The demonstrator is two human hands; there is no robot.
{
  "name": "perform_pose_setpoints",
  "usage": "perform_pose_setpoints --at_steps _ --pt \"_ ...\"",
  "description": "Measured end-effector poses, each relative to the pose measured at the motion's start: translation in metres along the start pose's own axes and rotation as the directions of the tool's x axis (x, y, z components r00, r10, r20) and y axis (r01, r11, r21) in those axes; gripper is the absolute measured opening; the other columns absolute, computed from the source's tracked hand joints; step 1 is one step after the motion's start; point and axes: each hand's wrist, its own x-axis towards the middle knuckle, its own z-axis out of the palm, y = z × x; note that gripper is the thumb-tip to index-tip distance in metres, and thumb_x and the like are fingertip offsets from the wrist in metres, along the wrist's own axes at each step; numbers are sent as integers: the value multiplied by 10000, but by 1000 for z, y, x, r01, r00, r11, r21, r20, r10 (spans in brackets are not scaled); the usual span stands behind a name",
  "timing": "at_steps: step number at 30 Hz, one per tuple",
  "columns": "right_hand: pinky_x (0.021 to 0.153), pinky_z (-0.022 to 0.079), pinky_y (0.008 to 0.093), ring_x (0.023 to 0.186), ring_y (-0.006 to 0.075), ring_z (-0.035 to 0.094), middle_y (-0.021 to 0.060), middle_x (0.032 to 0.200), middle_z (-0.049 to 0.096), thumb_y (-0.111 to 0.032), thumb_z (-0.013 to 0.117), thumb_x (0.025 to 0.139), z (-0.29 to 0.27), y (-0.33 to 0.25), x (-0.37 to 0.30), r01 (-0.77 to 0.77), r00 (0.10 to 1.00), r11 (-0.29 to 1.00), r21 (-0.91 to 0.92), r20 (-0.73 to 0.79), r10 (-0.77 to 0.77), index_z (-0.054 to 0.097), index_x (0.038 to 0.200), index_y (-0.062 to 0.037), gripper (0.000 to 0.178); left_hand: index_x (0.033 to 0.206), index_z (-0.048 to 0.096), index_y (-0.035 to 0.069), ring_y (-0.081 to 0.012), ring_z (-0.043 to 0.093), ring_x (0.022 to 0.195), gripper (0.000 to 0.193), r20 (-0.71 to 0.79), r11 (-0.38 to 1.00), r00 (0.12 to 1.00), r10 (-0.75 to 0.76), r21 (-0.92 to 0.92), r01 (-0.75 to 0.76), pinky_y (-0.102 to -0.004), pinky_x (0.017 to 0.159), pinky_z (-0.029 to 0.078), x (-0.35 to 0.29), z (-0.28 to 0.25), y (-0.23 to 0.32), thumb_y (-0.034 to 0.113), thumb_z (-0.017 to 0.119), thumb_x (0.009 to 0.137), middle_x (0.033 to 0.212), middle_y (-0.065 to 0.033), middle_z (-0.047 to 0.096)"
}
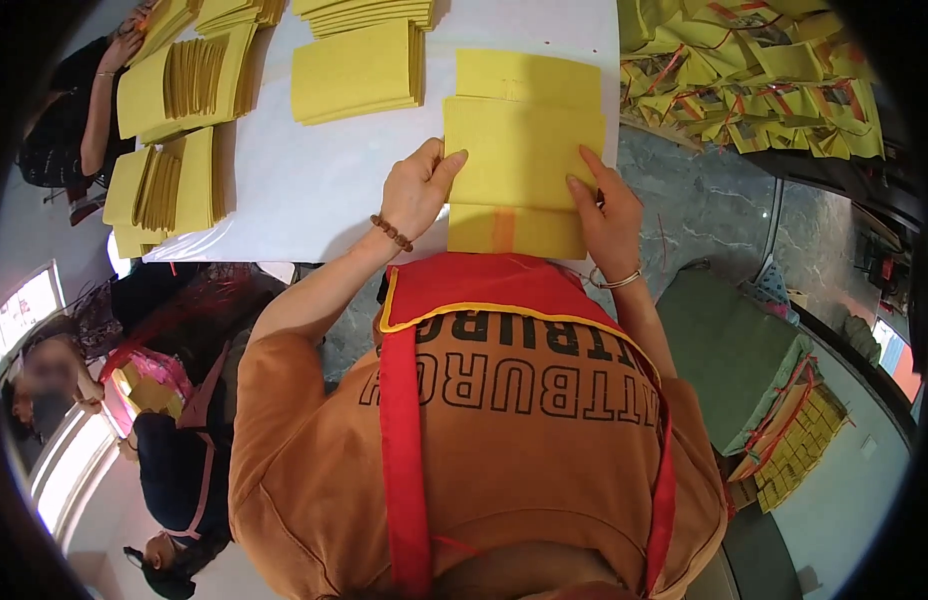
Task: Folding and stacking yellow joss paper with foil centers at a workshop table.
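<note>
A yellow paper sheet (524, 150) lies at the near right end of the white table, held at both sides. The thumb of my left hand (414, 195) presses on its left edge, the fingers curled below. At the opposite edge my right hand (612, 210) grips it, thumb and forefinger along the side. Farther off, another yellow paper panel (529, 72) shows beyond it. Toward me lies a yellow panel with a faint orange strip (503, 230). Whether these panels are joined to the held sheet, I cannot tell.
Yellow paper stacks (352, 72) stand on the white table (314, 180), with more fanned bundles (179, 185) at left. Tied yellow bundles (744, 80) pile up at far right. A green-covered stack (729, 350) stands at my right. Other people (69, 130) are at left.
</note>
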Motion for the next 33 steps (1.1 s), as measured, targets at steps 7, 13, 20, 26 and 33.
perform_pose_setpoints --at_steps 7,13,20,26,33 --pt "552 423 313 584 212 529 95 727 548 -130 597 814 1 2 4 17 1000 998 -60 17 -16 575 1156 -81 346 680 455 19 -152 428 453 343 29 998 998 -51 -45 53 -323 451 342 6 1 -12 285 556 871 505 -76 466" --pt "558 420 320 587 214 530 101 721 550 -165 613 801 2 6 7 -50 998 997 -50 41 52 580 1152 -87 361 777 481 24 -100 454 476 251 19 985 997 -79 -155 81 -276 445 353 5 1 0 237 586 859 535 -40 520" --pt "576 428 338 610 236 546 115 752 573 -185 610 803 1 8 11 -37 997 997 -65 69 42 579 1150 -82 363 860 473 37 -79 444 462 227 41 961 993 -114 -250 121 -259 418 330 2 -5 8 218 609 847 552 -24 534" --pt "583 431 343 624 249 549 123 770 578 -187 609 801 1 9 12 -32 996 998 -57 77 36 579 1147 -79 364 1055 517 43 -228 555 845 306 -74 583 701 709 620 -524 -331 732 411 -6 -17 52 126 640 787 916 -99 600" --pt "585 433 344 620 261 551 124 761 583 -184 618 795 2 9 13 -53 997 998 -24 61 54 587 1131 -74 354 1181 506 94 -292 413 1155 409 313 482 701 641 546 -685 -401 931 327 2 38 36 207 605 801 1263 -119 450"
